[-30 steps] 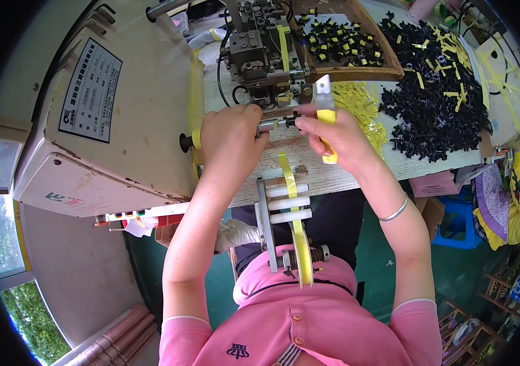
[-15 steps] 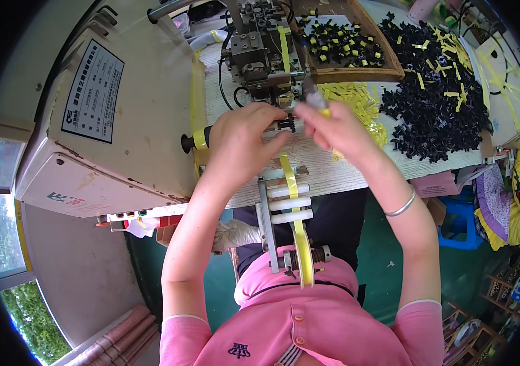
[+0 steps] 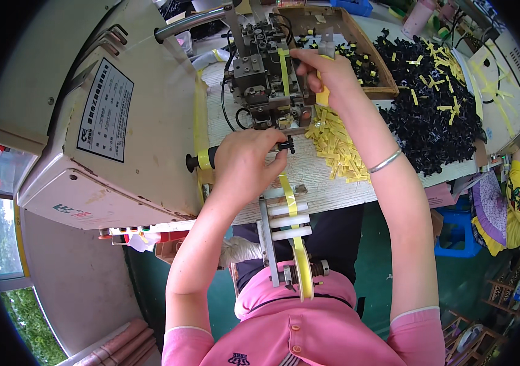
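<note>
Near the table's front edge, my left hand (image 3: pixel 244 160) is closed, pinching a small black toothed plastic part (image 3: pixel 288 145) between thumb and fingertips. My right hand (image 3: pixel 335 74) is raised at the right side of the metal machine head (image 3: pixel 257 76). Its fingers wrap a yellow-handled tool (image 3: pixel 322 96) with a flat grey metal end pointing away; its exact kind cannot be made out. The right index fingertip reaches the top of a yellow tape strip (image 3: pixel 285 76) running down the machine head. More yellow tape (image 3: pixel 289 189) comes up over white rollers (image 3: pixel 289 221) from a reel (image 3: pixel 303 268) before my waist.
A pile of yellow strips (image 3: pixel 339 149) lies right of the machine. A wooden tray (image 3: pixel 382 64) behind it holds black parts with yellow tape. A large heap of black pieces (image 3: pixel 437 122) covers the right side. The beige machine housing (image 3: pixel 144 158) blocks the left.
My right hand has moved away from the left hand, up to the tape on the machine head, carrying the yellow-handled tool. My left hand keeps the black part. The view has shifted slightly.
</note>
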Demonstrator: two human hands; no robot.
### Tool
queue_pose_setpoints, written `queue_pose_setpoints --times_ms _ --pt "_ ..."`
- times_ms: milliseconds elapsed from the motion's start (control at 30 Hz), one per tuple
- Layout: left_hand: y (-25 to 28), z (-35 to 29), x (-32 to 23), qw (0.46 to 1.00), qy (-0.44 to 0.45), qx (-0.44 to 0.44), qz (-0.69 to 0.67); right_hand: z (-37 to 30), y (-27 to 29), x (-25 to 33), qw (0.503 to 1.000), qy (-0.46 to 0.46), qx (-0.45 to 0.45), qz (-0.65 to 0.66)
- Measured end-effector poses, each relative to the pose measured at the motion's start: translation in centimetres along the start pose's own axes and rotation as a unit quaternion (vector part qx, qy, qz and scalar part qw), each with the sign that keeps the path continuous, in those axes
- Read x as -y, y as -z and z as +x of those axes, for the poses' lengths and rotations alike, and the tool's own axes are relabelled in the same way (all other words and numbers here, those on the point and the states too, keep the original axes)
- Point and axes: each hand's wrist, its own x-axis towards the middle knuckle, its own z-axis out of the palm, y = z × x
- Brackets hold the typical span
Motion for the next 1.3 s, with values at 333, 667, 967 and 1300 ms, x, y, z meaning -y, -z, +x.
queue_pose_setpoints --times_ms 333,667,967,1300 --pt "-0.1 0.0 -0.1 1.000 -0.003 -0.007 0.008 -1.1 -0.3 -0.1 0.986 0.047 0.100 -0.123" --pt "0.2 0.1 0.0 0.998 -0.007 -0.045 -0.047 -10.0 -0.3 -2.0 0.979 0.119 0.029 -0.164" --pt "0.1 -0.1 -0.4 0.999 0.040 -0.003 -0.030 -10.4 -1.6 -3.4 0.954 0.188 0.030 -0.230" --pt "0.1 0.0 -0.3 0.999 0.032 -0.003 -0.037 -11.2 -0.3 -4.4 0.982 -0.087 0.050 -0.163"
